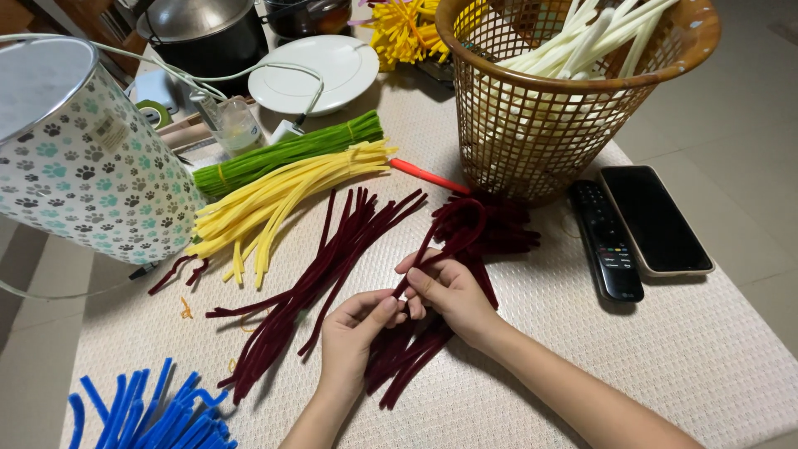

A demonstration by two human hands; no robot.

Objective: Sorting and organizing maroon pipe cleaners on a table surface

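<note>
Head view: left hand (356,331) and right hand (449,293) both pinch closed on one looped maroon pipe cleaner (455,226); table (665,349) beneath.

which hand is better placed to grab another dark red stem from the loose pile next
Left. The left hand lies right beside the loose dark red stems, only lightly pinching. The right hand holds the looped stem and sits farther from that pile.

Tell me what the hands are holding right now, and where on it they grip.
Both hold a dark red pipe cleaner bent into a loop. The right hand pinches it below the loop, where the two strands meet; the left hand pinches just below that.
</note>
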